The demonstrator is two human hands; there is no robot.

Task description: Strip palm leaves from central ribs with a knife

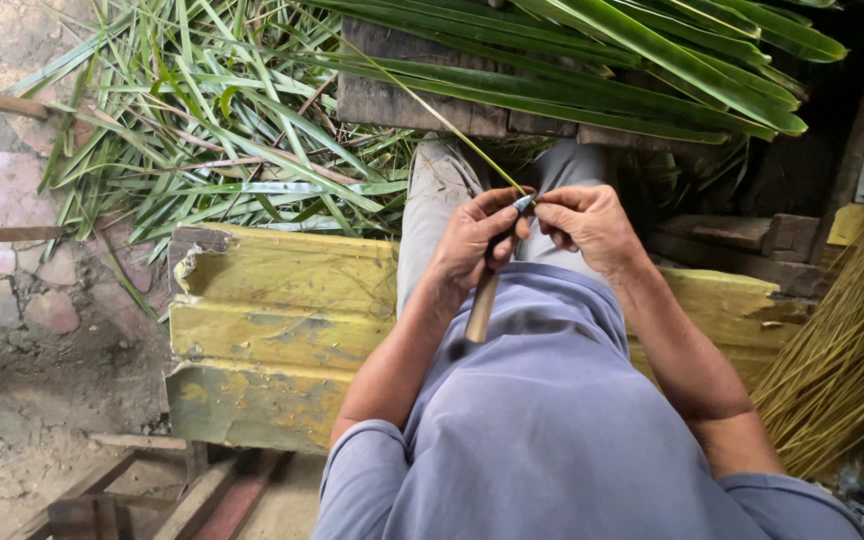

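Note:
My left hand (472, 245) grips a knife with a wooden handle (482, 305), its short blade pointing up between my two hands. My right hand (587, 225) pinches the near end of a thin green palm leaf strip (432, 112) right at the blade tip. The strip runs away up and to the left over my knees. Both hands sit close together above my lap, over my grey trousers and blue shirt.
I sit on a worn yellow wooden bench (282, 330). A heap of green palm leaves (222, 130) lies on the ground ahead, longer fronds (652, 60) rest on a wooden plank. A bundle of dry leaf ribs (847, 350) stands at the right.

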